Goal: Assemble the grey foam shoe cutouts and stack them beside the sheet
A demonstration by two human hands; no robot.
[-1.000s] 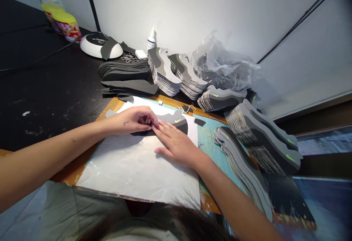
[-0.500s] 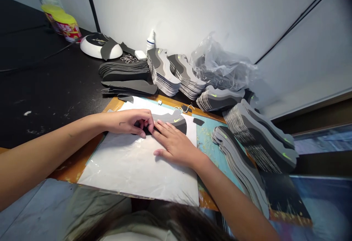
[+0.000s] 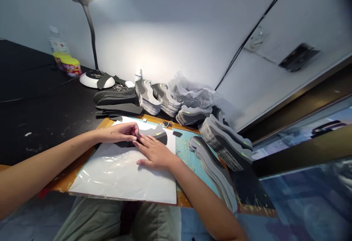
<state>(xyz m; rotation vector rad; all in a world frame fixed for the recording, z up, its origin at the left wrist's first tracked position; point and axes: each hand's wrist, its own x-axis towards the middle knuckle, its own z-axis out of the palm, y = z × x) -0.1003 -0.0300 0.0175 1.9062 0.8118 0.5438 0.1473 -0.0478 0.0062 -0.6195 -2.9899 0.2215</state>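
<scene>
A grey and black shoe upper piece (image 3: 162,137) with a yellow-green swoosh lies on a white plastic-covered sheet (image 3: 123,182). My right hand (image 3: 155,153) rests flat on its near edge, fingers stretched out and thumb apart on the sheet. Over the left part of the piece, my left hand (image 3: 122,132) is closed in a pinch, its fingertips close to the right hand's. What the pinch holds is too small to make out. Both hands cover part of the piece.
Stacked upper pieces (image 3: 148,96) stand along the back, beside black pieces (image 3: 118,96). More stacks (image 3: 225,142) lie to the right, near a plastic bag (image 3: 189,90). A lit lamp (image 3: 92,32), tubs (image 3: 71,66) and a white bottle (image 3: 138,75) stand behind.
The view has tilted up and turned right, bringing the lit lamp into sight. My left fingers have shifted slightly into a tighter pinch, while my right hand stays flat on the piece.
</scene>
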